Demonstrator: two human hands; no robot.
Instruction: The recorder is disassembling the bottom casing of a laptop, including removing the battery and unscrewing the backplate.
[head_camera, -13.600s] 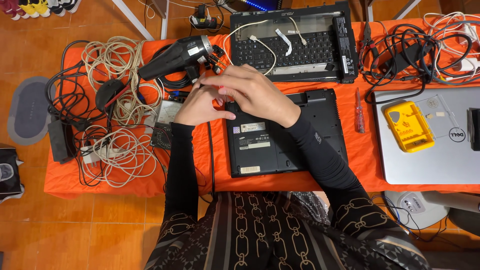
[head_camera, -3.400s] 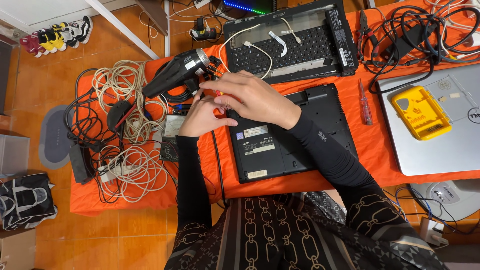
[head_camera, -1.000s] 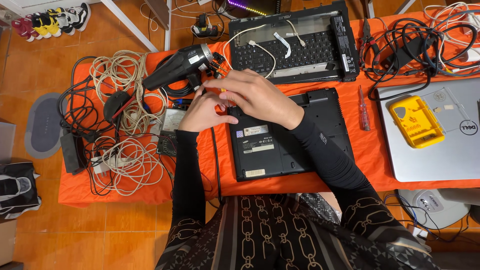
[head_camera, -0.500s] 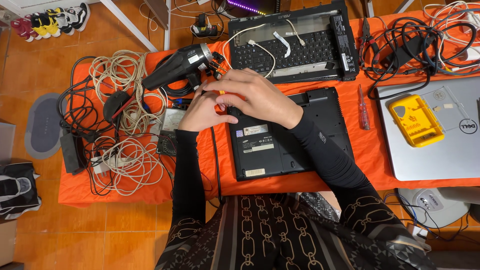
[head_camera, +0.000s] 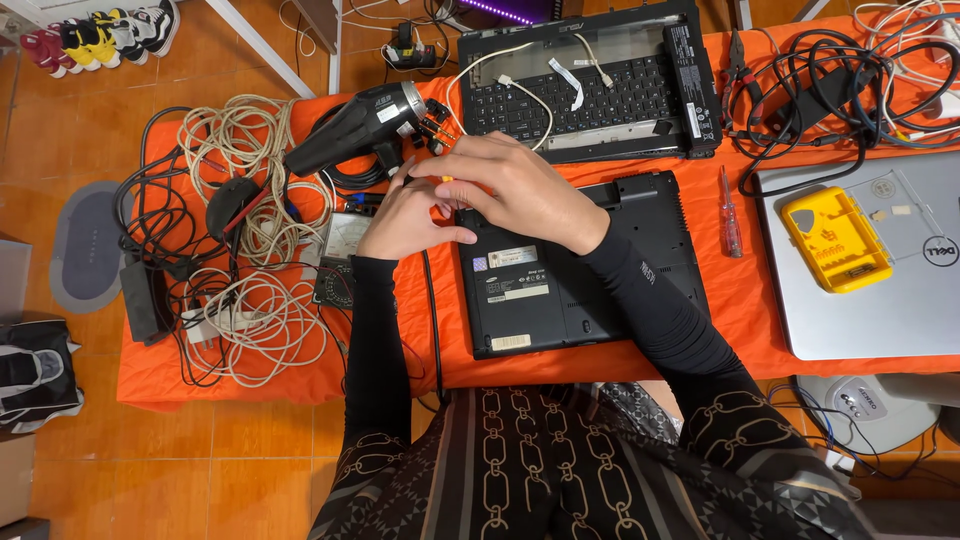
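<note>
Both hands over top-left corner of black laptop base (head_camera: 575, 290), lying underside up on orange cloth (head_camera: 750, 290).

Left hand (head_camera: 408, 212): fingers curled, thumb extended against laptop edge; grasp contents not discernible.

Right hand (head_camera: 520, 190): palm down, fingers bent over corner, tips meeting left hand; small orange-tipped item at fingertips, grip unclear.

Just beyond hands: black hot-air gun (head_camera: 355, 128). Beyond right hand: detached keyboard panel (head_camera: 590, 85). Right of right hand: red screwdriver (head_camera: 730, 212), yellow case (head_camera: 835, 238) on silver laptop (head_camera: 880, 300). Left of left hand: coiled cables (head_camera: 235, 200).
</note>
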